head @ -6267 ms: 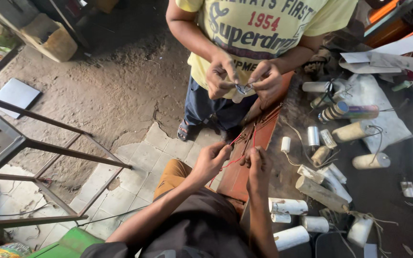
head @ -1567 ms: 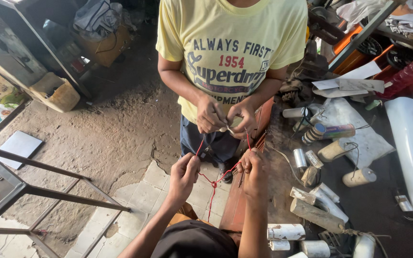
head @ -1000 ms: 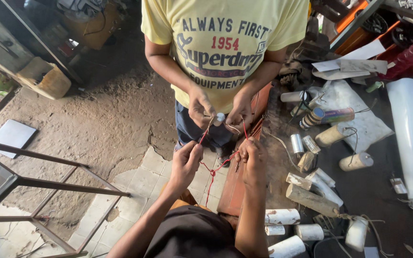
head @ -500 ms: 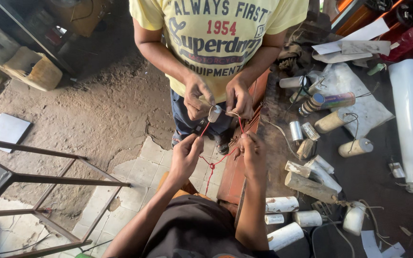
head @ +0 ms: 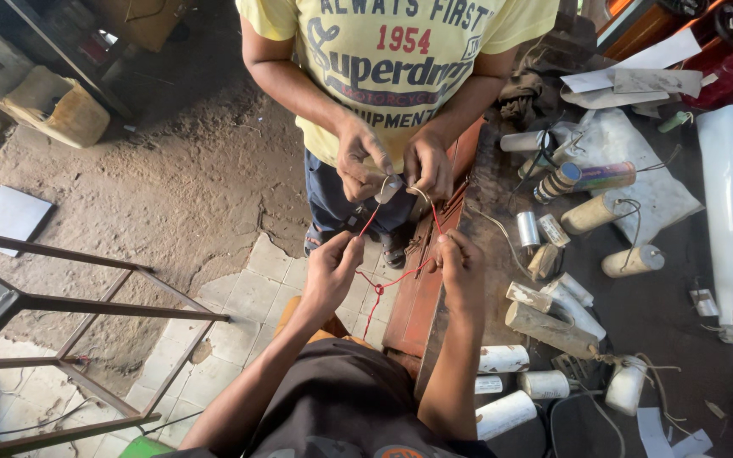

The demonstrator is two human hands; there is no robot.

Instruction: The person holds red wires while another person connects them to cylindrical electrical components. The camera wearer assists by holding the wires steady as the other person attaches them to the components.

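Workshop floor seen from above. Centre: left hand (head: pixel 332 263) and right hand (head: pixel 460 259) each pinch a red wire (head: pixel 383 284) strung between them and up to a co-worker's hands (head: pixel 392 165). Right: dark bench (head: pixel 663 314) strewn with white cylinders (head: pixel 502 360). Left: dirt floor (head: pixel 171 195), metal frame (head: pixel 86 305), pale tiles (head: pixel 248 297).
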